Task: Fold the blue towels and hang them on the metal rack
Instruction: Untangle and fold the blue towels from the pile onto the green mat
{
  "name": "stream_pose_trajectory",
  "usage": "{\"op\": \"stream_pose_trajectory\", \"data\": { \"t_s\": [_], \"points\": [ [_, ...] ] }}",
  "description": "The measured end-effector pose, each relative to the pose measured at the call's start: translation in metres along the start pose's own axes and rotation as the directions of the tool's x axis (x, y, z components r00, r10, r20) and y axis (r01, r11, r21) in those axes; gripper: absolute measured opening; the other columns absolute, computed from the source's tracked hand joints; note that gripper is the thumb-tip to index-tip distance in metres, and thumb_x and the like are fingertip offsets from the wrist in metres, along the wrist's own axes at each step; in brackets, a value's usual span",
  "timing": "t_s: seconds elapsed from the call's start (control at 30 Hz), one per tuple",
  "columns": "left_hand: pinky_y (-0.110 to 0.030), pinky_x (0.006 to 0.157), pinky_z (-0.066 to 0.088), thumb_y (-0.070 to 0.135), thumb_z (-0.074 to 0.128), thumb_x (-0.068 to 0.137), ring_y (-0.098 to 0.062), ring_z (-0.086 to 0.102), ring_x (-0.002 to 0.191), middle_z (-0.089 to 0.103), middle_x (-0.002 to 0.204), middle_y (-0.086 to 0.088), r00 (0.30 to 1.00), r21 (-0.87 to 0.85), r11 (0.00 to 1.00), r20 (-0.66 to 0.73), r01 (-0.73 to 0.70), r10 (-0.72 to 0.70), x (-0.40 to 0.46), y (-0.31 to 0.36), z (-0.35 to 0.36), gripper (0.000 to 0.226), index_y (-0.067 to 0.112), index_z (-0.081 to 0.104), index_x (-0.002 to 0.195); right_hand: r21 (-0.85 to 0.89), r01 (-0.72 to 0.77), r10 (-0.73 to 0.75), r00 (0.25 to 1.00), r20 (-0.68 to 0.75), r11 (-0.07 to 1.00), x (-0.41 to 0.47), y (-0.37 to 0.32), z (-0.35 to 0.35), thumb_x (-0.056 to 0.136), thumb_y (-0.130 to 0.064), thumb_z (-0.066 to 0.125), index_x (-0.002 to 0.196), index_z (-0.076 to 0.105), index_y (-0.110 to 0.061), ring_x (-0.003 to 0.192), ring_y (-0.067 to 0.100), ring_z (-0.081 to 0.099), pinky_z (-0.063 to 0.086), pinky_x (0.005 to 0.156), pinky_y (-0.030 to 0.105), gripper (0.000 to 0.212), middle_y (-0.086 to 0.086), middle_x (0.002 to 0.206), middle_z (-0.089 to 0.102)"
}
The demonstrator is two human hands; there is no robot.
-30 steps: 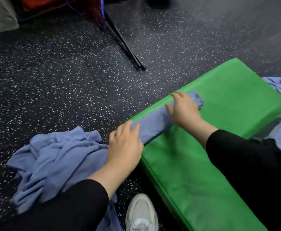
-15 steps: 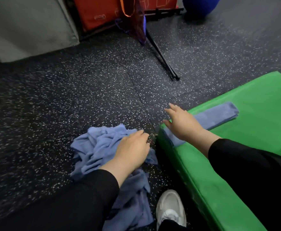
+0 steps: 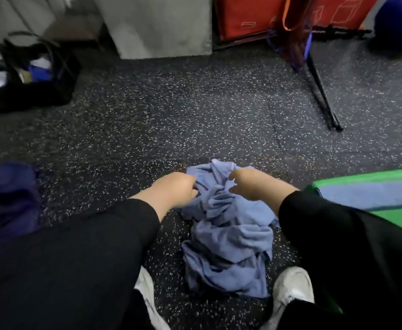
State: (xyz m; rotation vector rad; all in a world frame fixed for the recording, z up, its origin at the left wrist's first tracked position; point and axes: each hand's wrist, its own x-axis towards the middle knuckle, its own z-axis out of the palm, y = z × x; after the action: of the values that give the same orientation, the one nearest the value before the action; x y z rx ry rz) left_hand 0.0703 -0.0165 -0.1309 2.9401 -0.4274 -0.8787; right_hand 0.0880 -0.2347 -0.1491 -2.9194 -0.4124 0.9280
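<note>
The left hand [image 3: 175, 188] has its fingers curled into the upper left edge of a crumpled pile of blue towels [image 3: 228, 236], gripping the cloth. The right hand [image 3: 247, 184] meets the pile from the other side, its fingers bent and pinching a raised fold near the top. The 2 hands sit close together with a ridge of bunched fabric between them. Both arms wear black sleeves [image 3: 326, 225] that fill the lower corners of the view.

The pile lies on a dark speckled floor [image 3: 171, 120], stretching from the hands back toward the person's body. Its near end lies between 2 white shoes [image 3: 290, 289], 1 on each side.

To the right, a folded blue towel [image 3: 371, 195] lies flat as a long strip on a green mat [image 3: 373, 177]. The right sleeve covers part of that mat.

Farther away, at the top of the view, a grey block [image 3: 162, 27] stands on the floor beside red bags [image 3: 250, 15]. 2 thin black poles [image 3: 323, 101] slant down from near the bags and end on the floor. A black bag [image 3: 28, 77] sits at the far left, and a dark blue cloth shape [image 3: 7, 194], too blurred to identify, sits at the left edge beside the left sleeve.
</note>
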Motion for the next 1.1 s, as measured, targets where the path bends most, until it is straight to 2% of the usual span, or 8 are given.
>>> {"op": "stream_pose_trajectory", "data": {
  "t_s": [0.13, 0.33, 0.47, 0.63, 0.73, 0.83, 0.93, 1.1],
  "points": [
    [-0.033, 0.076, 0.041, 0.035, 0.049, 0.1, -0.031, 0.06, 0.103, 0.066, 0.118, -0.011, 0.997, -0.026, 0.999, 0.077, -0.019, 0.021, -0.002, -0.014, 0.008, 0.034, 0.012, 0.065, 0.119, -0.054, -0.025, 0.018, 0.992, -0.124, 0.998, 0.012, 0.001, 0.061, 0.094, -0.016, 0.054, 0.12, 0.057, -0.017, 0.112, 0.031, 0.062, 0.046, 0.08, 0.036, 0.025, 0.007, 0.126, 0.058],
    [-0.034, 0.068, 0.041, 0.029, 0.048, 0.099, -0.03, 0.057, 0.087, 0.06, 0.091, -0.007, 0.997, -0.084, 0.996, 0.072, -0.004, 0.01, 0.006, -0.02, 0.009, 0.023, 0.01, 0.061, 0.096, -0.089, -0.074, 0.056, 0.981, -0.183, 0.993, 0.025, 0.009, 0.071, 0.094, -0.009, 0.051, 0.115, 0.056, -0.011, 0.108, 0.032, 0.062, 0.045, 0.083, 0.036, 0.022, 0.011, 0.114, 0.064],
    [-0.034, 0.073, 0.046, 0.028, 0.047, 0.104, -0.025, 0.06, 0.09, 0.069, 0.11, -0.005, 0.997, -0.225, 0.973, -0.072, -0.053, 0.038, 0.004, -0.008, -0.009, 0.027, 0.015, 0.065, 0.117, -0.058, -0.034, 0.019, 0.971, -0.24, 0.998, 0.018, 0.012, 0.026, 0.098, -0.017, 0.056, 0.103, 0.066, -0.004, 0.098, 0.032, 0.062, 0.034, 0.07, 0.029, 0.017, 0.012, 0.096, 0.061],
    [-0.036, 0.09, 0.051, 0.04, 0.047, 0.105, -0.024, 0.063, 0.109, 0.068, 0.127, -0.003, 0.971, -0.447, 0.884, -0.235, -0.138, 0.033, -0.022, 0.025, -0.044, 0.039, 0.021, 0.059, 0.137, 0.081, -0.017, 0.049, 0.913, -0.405, 0.997, -0.015, -0.004, -0.048, 0.093, -0.014, 0.056, 0.082, 0.061, -0.008, 0.079, 0.033, 0.059, 0.044, 0.065, 0.037, 0.014, 0.009, 0.079, 0.062],
    [-0.032, 0.089, 0.049, 0.039, 0.049, 0.105, -0.022, 0.063, 0.113, 0.068, 0.13, -0.002, 0.957, -0.475, 0.863, -0.288, -0.175, 0.035, -0.05, 0.043, -0.062, 0.038, 0.022, 0.058, 0.138, 0.052, -0.015, 0.032, 0.938, -0.345, 0.999, -0.04, -0.007, -0.066, 0.094, -0.02, 0.056, 0.095, 0.067, -0.011, 0.086, 0.031, 0.066, 0.055, 0.075, 0.04, 0.014, 0.008, 0.091, 0.07],
    [-0.033, 0.089, 0.05, 0.04, 0.05, 0.104, -0.021, 0.064, 0.108, 0.069, 0.126, -0.001, 0.953, -0.475, 0.862, -0.302, -0.175, 0.026, -0.073, 0.049, -0.062, 0.034, 0.023, 0.063, 0.131, -0.06, -0.023, 0.009, 0.975, -0.222, 0.998, -0.058, -0.001, -0.045, 0.094, -0.026, 0.062, 0.119, 0.064, -0.02, 0.105, 0.029, 0.064, 0.054, 0.085, 0.038, 0.026, 0.006, 0.115, 0.068],
    [-0.033, 0.089, 0.05, 0.04, 0.051, 0.103, -0.023, 0.063, 0.108, 0.07, 0.123, -0.002, 0.974, -0.375, 0.917, -0.219, -0.133, 0.051, -0.084, 0.049, -0.047, 0.032, 0.021, 0.065, 0.125, -0.094, -0.04, 0.027, 0.99, -0.138, 0.995, -0.062, 0.005, -0.007, 0.099, -0.028, 0.06, 0.141, 0.051, -0.021, 0.119, 0.029, 0.06, 0.05, 0.093, 0.037, 0.044, 0.008, 0.136, 0.058],
    [-0.034, 0.082, 0.048, 0.037, 0.047, 0.105, -0.026, 0.062, 0.105, 0.068, 0.119, -0.004, 0.992, -0.244, 0.968, -0.12, -0.062, 0.034, -0.077, 0.049, -0.031, 0.032, 0.018, 0.064, 0.125, -0.14, 0.044, -0.057, 0.994, -0.091, 0.989, -0.038, 0.009, 0.043, 0.097, -0.013, 0.056, 0.141, 0.05, -0.019, 0.127, 0.025, 0.054, 0.045, 0.095, 0.034, 0.045, 0.005, 0.148, 0.048]
  ]
}}
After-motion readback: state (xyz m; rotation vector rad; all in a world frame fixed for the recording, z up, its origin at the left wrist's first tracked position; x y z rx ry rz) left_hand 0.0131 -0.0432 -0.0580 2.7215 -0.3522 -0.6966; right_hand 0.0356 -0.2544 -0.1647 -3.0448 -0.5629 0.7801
